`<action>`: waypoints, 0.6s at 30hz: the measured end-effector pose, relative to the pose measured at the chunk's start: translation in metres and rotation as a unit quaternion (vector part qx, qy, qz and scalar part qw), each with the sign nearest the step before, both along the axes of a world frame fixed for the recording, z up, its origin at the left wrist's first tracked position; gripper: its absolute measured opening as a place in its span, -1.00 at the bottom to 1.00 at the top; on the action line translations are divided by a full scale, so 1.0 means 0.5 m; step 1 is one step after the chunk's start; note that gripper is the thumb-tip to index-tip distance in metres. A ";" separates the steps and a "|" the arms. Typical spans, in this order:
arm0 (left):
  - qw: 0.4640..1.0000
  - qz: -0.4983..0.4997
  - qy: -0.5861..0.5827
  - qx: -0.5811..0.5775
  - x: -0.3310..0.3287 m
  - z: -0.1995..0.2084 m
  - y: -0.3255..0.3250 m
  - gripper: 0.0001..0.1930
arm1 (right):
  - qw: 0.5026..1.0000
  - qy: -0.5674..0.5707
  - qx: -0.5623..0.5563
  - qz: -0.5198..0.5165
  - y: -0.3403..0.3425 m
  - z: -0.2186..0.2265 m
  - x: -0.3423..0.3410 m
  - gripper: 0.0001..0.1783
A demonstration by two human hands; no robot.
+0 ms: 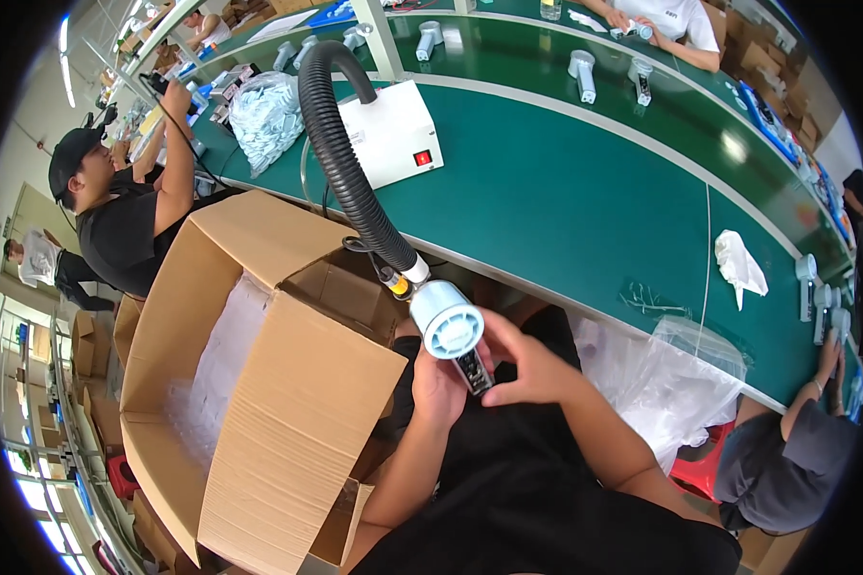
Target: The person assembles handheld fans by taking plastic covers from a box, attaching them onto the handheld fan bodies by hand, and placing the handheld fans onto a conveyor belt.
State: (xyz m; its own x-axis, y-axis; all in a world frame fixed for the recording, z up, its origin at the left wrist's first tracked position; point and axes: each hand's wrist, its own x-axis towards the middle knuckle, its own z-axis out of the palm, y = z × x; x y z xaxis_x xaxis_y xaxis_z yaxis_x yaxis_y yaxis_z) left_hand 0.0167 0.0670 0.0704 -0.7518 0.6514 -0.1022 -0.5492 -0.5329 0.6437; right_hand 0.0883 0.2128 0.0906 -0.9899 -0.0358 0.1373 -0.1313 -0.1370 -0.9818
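Observation:
A light blue, round-headed device (pixel 451 331) with a spoked round face, like a small handheld fan, is in both my hands above my lap. Its handle is short, and a dark inner part shows there. My left hand (pixel 438 391) is closed around the handle from the left. From the right, my right hand (pixel 529 366) grips the handle, with fingers behind and thumb near its lower end. Right behind the device's head ends a black corrugated hose (pixel 350 172) with a pale tip and a yellow-black fitting (pixel 394 282); whether they touch, I cannot tell.
The hose comes from a white box (pixel 393 134) with a red switch on the green table (pixel 566 192). An open carton (pixel 297 422) stands at my left. A bag of blue parts (pixel 265 120), a crumpled white cloth (pixel 738 266) and similar devices (pixel 582 77) lie around. Co-workers sit nearby.

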 end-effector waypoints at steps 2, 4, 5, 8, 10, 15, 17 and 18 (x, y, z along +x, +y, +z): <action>0.993 0.092 -0.007 -0.073 0.016 0.002 0.004 -0.63 | 0.984 -0.034 0.136 -0.113 -0.048 0.010 0.016 0.00; 0.996 0.056 0.020 -0.064 0.026 -0.009 -0.011 -0.66 | 0.976 -0.038 0.165 -0.138 -0.051 0.009 0.019 -0.25; 0.990 0.064 0.091 -0.083 0.031 -0.012 -0.018 -0.66 | 0.968 -0.006 0.192 -0.163 -0.051 0.002 0.025 -0.42; 0.898 0.101 0.372 -0.214 0.008 -0.010 -0.054 -0.54 | 0.975 -0.014 0.187 -0.120 -0.025 0.025 0.050 -0.45; 0.946 0.105 0.261 -0.160 0.002 0.015 -0.051 -0.32 | 0.984 -0.054 0.159 -0.051 -0.001 0.023 0.076 -0.42; 0.964 -0.136 0.190 -0.125 -0.009 -0.028 -0.023 -0.38 | 0.952 -0.252 0.073 0.159 0.052 -0.018 0.102 -0.40; 0.962 -0.142 0.169 -0.163 0.006 -0.051 -0.016 -0.40 | 0.947 -0.304 0.038 0.095 0.061 -0.050 0.124 -0.45; 0.964 -0.142 0.166 -0.153 0.012 -0.059 -0.026 -0.40 | 0.948 -0.308 0.005 0.079 0.058 -0.055 0.136 -0.45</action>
State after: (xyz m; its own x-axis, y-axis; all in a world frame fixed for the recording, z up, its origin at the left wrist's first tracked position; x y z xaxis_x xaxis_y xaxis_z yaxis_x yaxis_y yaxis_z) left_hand 0.0228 0.0541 0.0408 -0.5719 0.8132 -0.1076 -0.3823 -0.1482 0.9121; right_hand 0.1565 0.2420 0.0629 -0.8646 -0.1883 -0.4658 0.4884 -0.0974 -0.8672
